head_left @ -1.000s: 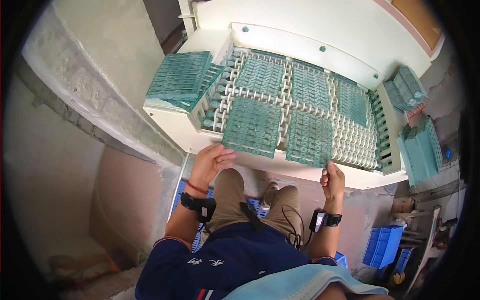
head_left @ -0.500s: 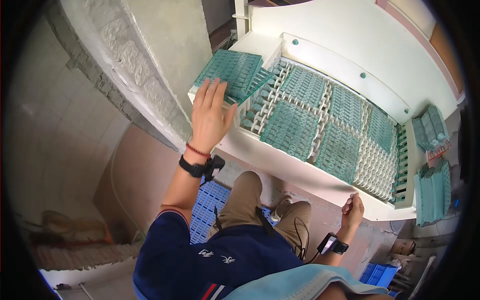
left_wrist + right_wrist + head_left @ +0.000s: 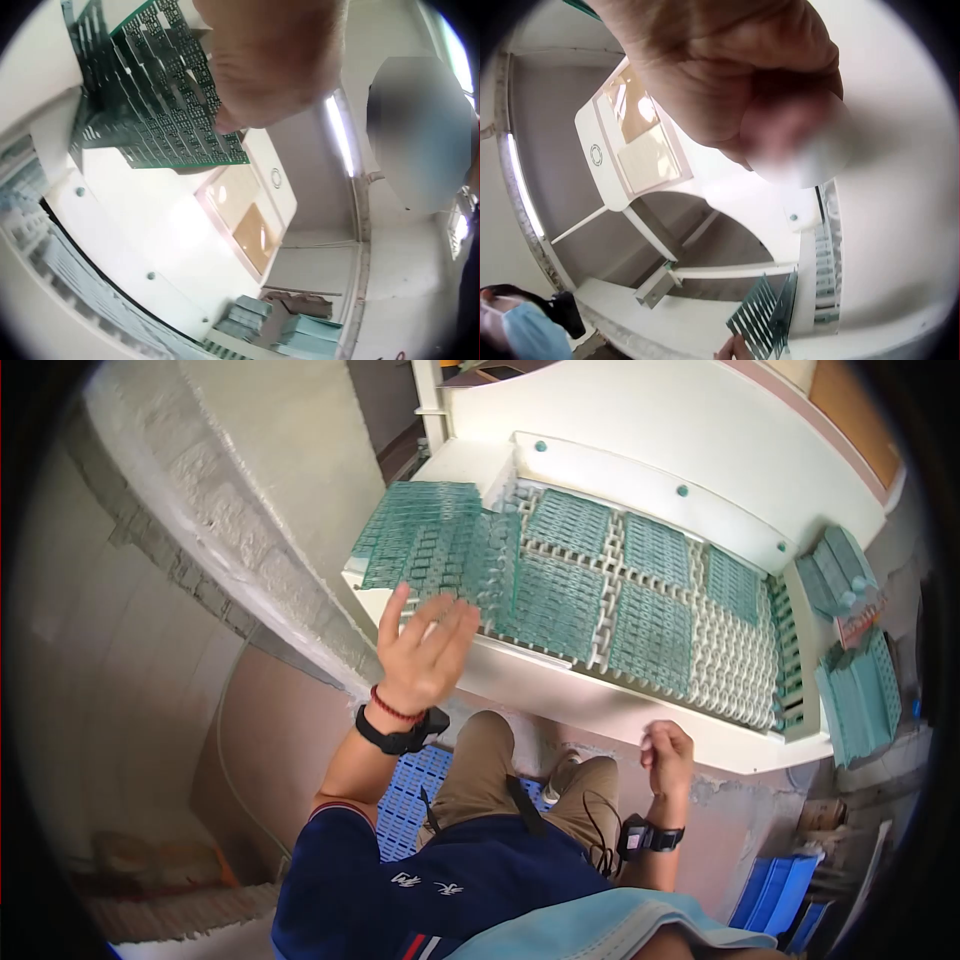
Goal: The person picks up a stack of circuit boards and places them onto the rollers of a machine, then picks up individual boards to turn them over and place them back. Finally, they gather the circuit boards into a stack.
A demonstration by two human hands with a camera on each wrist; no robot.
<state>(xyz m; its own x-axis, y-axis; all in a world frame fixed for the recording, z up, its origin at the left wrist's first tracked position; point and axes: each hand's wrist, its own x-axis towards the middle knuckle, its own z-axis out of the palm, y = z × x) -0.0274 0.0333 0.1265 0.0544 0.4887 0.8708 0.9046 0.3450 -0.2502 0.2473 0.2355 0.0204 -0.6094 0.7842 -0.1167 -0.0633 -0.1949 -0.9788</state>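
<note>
My left hand (image 3: pixel 425 655) is at the left end of a white roller conveyor machine, pinching the near edge of a green circuit board panel (image 3: pixel 169 97). In the left wrist view the thumb side lies at that panel's edge. The panel stands tilted over a stack of similar panels (image 3: pixel 410 500) on the machine's left ledge, overlapping it in the head view. My right hand (image 3: pixel 668 758) hangs in front of the machine's front edge, fingers loosely curled, with nothing visible in it. Several panels, among them a near one (image 3: pixel 650 635), lie flat on the white rollers (image 3: pixel 735 660).
At the machine's right end stand bundles of green-blue racks (image 3: pixel 860 695). A rough concrete pillar (image 3: pixel 250 540) rises at the left. Blue crates (image 3: pixel 775 890) sit low on the right, and a blue slatted mat (image 3: pixel 410 795) lies underfoot.
Both hands have left the near panels on the rollers. The left hand went to the stack at the left and now lifts a panel's edge there. The right hand drew back from a panel corner.
</note>
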